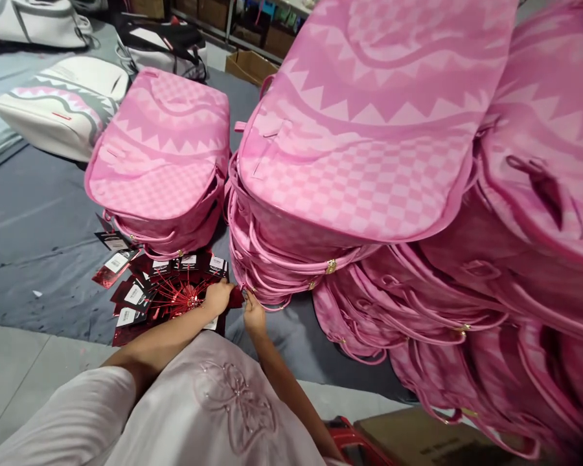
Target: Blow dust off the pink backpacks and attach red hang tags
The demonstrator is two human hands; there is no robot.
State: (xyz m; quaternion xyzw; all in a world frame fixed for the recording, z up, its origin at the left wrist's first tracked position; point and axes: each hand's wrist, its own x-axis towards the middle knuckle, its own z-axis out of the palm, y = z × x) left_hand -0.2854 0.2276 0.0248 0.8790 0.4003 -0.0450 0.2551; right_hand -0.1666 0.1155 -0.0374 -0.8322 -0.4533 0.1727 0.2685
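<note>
My left hand (218, 297) is closed with its fingertips on a dark red hang tag (235, 298). Just to its right, my right hand (254, 315) pinches at the lower front edge of a stack of pink backpacks (291, 226), beside a carry-handle loop. What lies between its fingertips is too small to make out. Under and left of my left hand, several red and black hang tags (135, 294) with white barcode labels lie fanned out. Their red strings (187, 291) meet in the middle of the fan.
A smaller stack of pink backpacks (160, 149) stands behind the tags. White backpacks (72, 97) lie at the back left, near a black-and-white one (168, 45). More pink backpacks (539, 259) crowd the right. A cardboard box (418, 437) and red stool (350, 440) sit below the table edge.
</note>
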